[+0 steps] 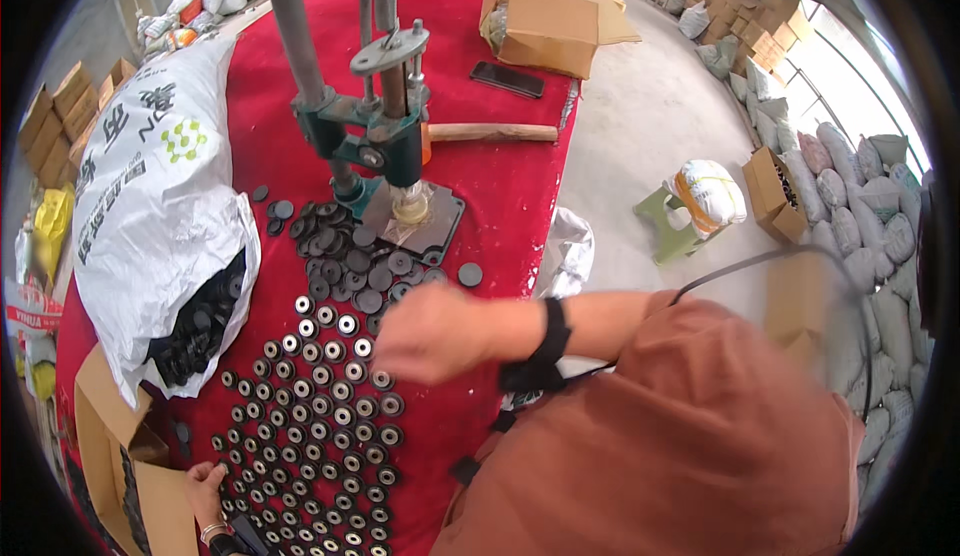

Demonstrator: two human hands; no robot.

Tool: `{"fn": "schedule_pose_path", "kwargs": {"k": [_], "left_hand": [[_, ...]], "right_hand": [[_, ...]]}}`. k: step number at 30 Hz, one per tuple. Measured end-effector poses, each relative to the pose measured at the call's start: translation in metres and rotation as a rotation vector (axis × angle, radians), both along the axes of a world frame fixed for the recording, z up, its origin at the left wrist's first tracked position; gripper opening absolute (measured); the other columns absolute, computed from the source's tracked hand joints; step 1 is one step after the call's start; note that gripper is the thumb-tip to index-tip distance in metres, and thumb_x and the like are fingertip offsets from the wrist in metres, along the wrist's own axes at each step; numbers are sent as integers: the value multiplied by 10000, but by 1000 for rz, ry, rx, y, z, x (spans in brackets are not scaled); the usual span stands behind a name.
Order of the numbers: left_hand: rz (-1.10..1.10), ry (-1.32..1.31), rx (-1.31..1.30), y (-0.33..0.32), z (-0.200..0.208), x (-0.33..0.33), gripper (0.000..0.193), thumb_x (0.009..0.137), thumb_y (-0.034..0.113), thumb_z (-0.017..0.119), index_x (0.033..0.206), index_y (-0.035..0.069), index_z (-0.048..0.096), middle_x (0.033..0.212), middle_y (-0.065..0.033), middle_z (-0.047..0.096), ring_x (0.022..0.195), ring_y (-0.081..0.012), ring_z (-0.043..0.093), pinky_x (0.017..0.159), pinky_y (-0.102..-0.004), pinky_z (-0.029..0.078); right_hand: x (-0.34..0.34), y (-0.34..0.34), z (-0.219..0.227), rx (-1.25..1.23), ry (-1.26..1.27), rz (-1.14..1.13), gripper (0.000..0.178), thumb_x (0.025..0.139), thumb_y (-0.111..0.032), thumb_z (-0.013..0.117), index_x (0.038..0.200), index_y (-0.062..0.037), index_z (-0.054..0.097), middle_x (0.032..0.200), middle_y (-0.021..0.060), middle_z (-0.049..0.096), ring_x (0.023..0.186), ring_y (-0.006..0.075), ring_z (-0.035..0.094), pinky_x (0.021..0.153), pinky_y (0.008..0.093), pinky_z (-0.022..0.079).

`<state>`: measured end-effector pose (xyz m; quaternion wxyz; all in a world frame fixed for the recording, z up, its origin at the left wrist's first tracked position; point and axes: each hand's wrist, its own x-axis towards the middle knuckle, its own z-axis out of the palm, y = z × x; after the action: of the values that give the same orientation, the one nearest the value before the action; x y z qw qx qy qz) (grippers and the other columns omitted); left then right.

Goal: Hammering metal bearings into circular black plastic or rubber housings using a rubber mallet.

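Observation:
My right hand is smeared by motion above the right edge of the laid-out parts, so its fingers do not show clearly. Below it, black round pieces with metal ring centres stand in close rows on the red cloth. At the lower left, my left hand has its fingers curled together beside the outermost row; what they hold, if anything, is hidden. A pile of loose black discs lies between the rows and a green hand press with a square metal base plate.
A white woven sack spills black parts on the left, above an open cardboard box. Behind the press lie a wooden-handled hammer, a phone and a carton. A green stool stands on the floor at right.

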<state>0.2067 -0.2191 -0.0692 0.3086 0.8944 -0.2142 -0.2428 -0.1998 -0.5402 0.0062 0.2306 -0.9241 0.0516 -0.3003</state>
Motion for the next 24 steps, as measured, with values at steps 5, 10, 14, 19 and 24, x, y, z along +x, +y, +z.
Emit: {"fn": "schedule_pose_path", "kwargs": {"k": [5, 10, 14, 19, 24], "left_hand": [[16, -347, -94, -2, 45, -29, 364, 796, 195, 672, 1051, -58, 616, 913, -102, 647, 793, -151, 559, 732, -277, 444], [-21, -483, -44, 13, 79, -80, 315, 904, 185, 560, 1086, -69, 598, 1001, -140, 636, 913, -199, 583, 848, -298, 439], [-269, -799, -255, -9, 71, -165, 192, 831, 8, 593, 1015, -45, 610, 922, -108, 603, 845, -210, 566, 755, -299, 449], [-532, -596, -305, -77, 76, -320, 240, 707, -47, 649, 942, -9, 622, 903, -141, 599, 816, -278, 574, 749, -344, 462], [-484, 150, -258, -45, 46, -427, 140, 737, -69, 593, 850, -10, 652, 823, -123, 625, 699, -241, 589, 668, -301, 465]], "right_hand": [[-78, -131, -9, 305, -169, -870, 280, 852, -270, 582, 888, 0, 641, 874, 225, 637, 848, 345, 642, 721, 405, 507], [-95, -221, -34, -68, 426, -1123, 449, 806, -416, 619, 1055, -45, 580, 1026, 230, 613, 977, 378, 597, 827, 447, 478], [-96, -251, -49, -423, 665, -927, 523, 806, -486, 595, 1145, -95, 524, 1150, 156, 550, 1101, 320, 524, 907, 549, 366], [-99, -273, -91, -480, 401, -977, 431, 836, -458, 555, 1114, -129, 534, 1056, 96, 585, 1025, 292, 553, 842, 542, 375], [-86, -274, -91, -482, 327, -1013, 389, 811, -429, 578, 1051, -124, 575, 1011, 88, 603, 990, 275, 568, 828, 525, 376]]}}
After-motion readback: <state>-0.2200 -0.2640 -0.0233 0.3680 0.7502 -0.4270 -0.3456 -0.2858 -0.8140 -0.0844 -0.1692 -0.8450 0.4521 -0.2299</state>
